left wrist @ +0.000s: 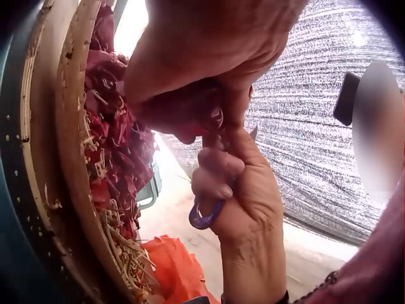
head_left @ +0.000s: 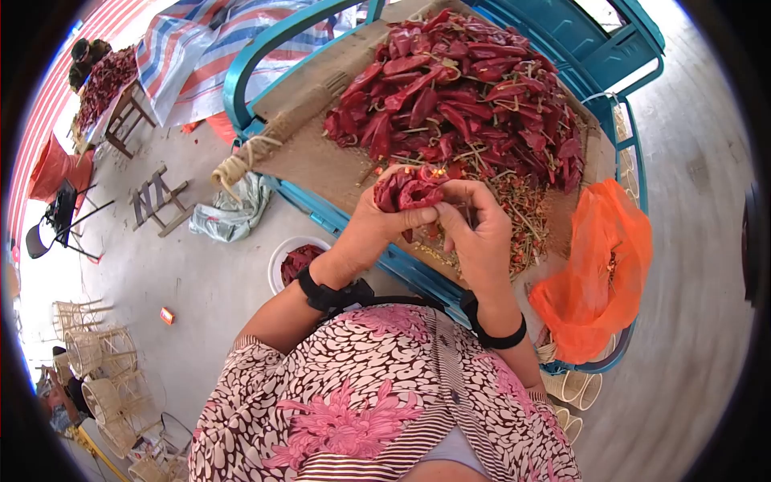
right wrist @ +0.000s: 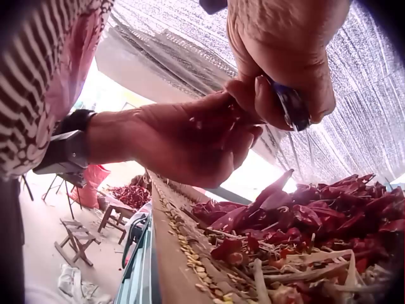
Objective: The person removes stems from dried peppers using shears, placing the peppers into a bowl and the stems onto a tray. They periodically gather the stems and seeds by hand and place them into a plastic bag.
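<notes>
My left hand (head_left: 371,218) grips dried red chili peppers (head_left: 405,191) in front of my chest, just above the near edge of the cart bed. Close against it, my right hand (head_left: 486,237) has its thumb and fingertips at the peppers. Fingers of that hand curl round scissors with a blue ring handle (left wrist: 204,216); most of the blades are hidden by the hands. A heap of dried red chilies (head_left: 458,96) lies on the bed beyond both hands. Cut stems and seeds (head_left: 514,217) are scattered at the heap's near side.
A teal cart rail (head_left: 241,80) borders the bed. An orange plastic bag (head_left: 598,273) hangs at the right corner. On the floor at left stand a white basin (head_left: 275,269) holding red chilies, a clear plastic bag (head_left: 233,213) and a wooden folding stool (head_left: 161,201).
</notes>
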`<move>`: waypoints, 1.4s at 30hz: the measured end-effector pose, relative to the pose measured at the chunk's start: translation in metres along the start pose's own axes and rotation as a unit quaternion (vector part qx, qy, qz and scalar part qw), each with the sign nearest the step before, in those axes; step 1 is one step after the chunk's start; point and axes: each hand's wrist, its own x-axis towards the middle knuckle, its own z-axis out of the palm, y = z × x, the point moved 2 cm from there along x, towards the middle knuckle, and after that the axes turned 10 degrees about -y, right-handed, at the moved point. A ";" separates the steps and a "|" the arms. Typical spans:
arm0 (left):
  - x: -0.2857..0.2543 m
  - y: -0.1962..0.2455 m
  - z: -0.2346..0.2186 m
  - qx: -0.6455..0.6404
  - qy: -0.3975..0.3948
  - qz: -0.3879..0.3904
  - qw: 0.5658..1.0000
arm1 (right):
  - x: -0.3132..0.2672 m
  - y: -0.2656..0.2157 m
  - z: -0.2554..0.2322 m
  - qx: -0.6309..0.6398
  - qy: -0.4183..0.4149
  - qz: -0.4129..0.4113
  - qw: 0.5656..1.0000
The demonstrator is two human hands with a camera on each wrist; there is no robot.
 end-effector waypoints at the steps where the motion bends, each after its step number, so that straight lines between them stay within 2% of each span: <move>1: -0.008 0.006 -0.008 0.019 0.004 0.000 1.000 | -0.001 -0.002 0.002 0.017 -0.027 0.006 0.999; 3: -0.026 0.020 -0.030 0.055 0.021 -0.004 0.998 | -0.004 -0.007 0.004 0.016 -0.028 -0.008 0.999; 5: -0.048 0.031 -0.056 0.082 -0.028 0.070 0.994 | -0.006 -0.001 0.000 -0.009 -0.013 0.008 1.000; 6: -0.065 0.036 -0.074 0.156 -0.045 0.063 0.985 | -0.008 0.003 -0.003 -0.010 -0.020 0.007 1.000; 7: -0.082 0.033 -0.092 0.169 -0.061 0.012 0.984 | -0.010 0.006 -0.004 -0.013 -0.024 0.005 1.000; 8: -0.097 0.025 -0.111 0.199 -0.044 -0.049 0.978 | -0.011 0.005 -0.003 -0.010 -0.029 -0.005 1.000; 9: -0.111 0.012 -0.130 0.228 -0.032 -0.107 0.967 | -0.011 0.006 0.000 -0.010 -0.037 0.000 0.999; 11: -0.138 -0.042 -0.178 0.256 0.044 -0.177 0.949 | -0.011 0.006 0.003 -0.014 -0.047 0.006 0.999; 13: -0.161 -0.102 -0.219 0.382 0.135 -0.249 0.880 | -0.009 0.006 0.007 -0.026 -0.070 -0.001 0.997; 15: -0.180 -0.171 -0.260 0.421 0.143 -0.263 0.856 | -0.007 0.005 0.011 -0.039 -0.084 0.002 0.996; 18: -0.183 -0.210 -0.272 0.427 0.158 -0.261 0.851 | -0.007 0.002 0.015 -0.067 -0.102 0.007 0.992; 20: -0.184 -0.223 -0.268 0.606 0.191 -0.230 0.737 | -0.007 0.002 0.016 -0.069 -0.103 0.008 0.992; 22: -0.179 -0.222 -0.267 0.672 0.181 -0.194 0.691 | -0.007 0.004 0.014 -0.068 -0.100 0.013 0.993; 24: -0.166 -0.211 -0.278 0.647 0.130 -0.157 0.735 | -0.009 0.008 0.007 -0.060 -0.087 0.022 0.994; 25: -0.157 -0.202 -0.283 0.584 0.019 -0.171 0.794 | -0.009 0.009 0.006 -0.042 -0.072 0.040 0.996; 26: -0.143 -0.192 -0.287 0.513 -0.095 -0.181 0.834 | -0.007 0.011 0.006 -0.024 -0.053 0.053 0.997; 27: -0.127 -0.129 -0.233 0.390 -0.021 -0.283 0.876 | -0.005 0.012 0.002 -0.006 -0.033 0.064 0.997; 28: -0.111 -0.091 -0.201 0.364 -0.078 -0.308 0.875 | -0.002 0.018 -0.003 0.036 -0.037 0.098 0.994; 29: -0.096 -0.053 -0.166 0.283 -0.129 -0.302 0.901 | 0.000 0.018 -0.004 0.051 -0.029 0.128 0.990; 30: -0.083 -0.023 -0.138 0.271 -0.127 -0.317 0.900 | 0.001 0.023 -0.008 0.076 -0.025 0.128 0.989; 31: -0.073 -0.005 -0.122 0.246 -0.148 -0.270 0.919 | 0.002 0.030 -0.011 0.100 -0.025 0.128 0.986; 33: -0.054 0.036 -0.089 0.264 -0.118 -0.176 0.941 | 0.002 0.033 -0.011 0.194 -0.028 0.124 0.973; 35: -0.026 0.059 -0.071 0.392 -0.107 -0.078 0.910 | 0.002 0.030 -0.008 0.291 -0.025 0.126 0.948; 36: -0.009 0.067 -0.065 0.452 -0.100 -0.027 0.886 | 0.001 0.028 -0.007 0.318 -0.050 0.110 0.940; 39: 0.039 0.058 -0.064 0.673 -0.051 0.098 0.731 | -0.004 0.013 0.001 0.285 -0.040 0.110 0.951; 40: 0.055 0.051 -0.065 0.696 -0.024 0.109 0.709 | -0.006 0.010 0.004 0.236 -0.045 0.101 0.965; 42: 0.080 0.038 -0.069 0.737 0.032 0.128 0.662 | -0.010 0.011 0.003 0.186 -0.108 0.100 0.971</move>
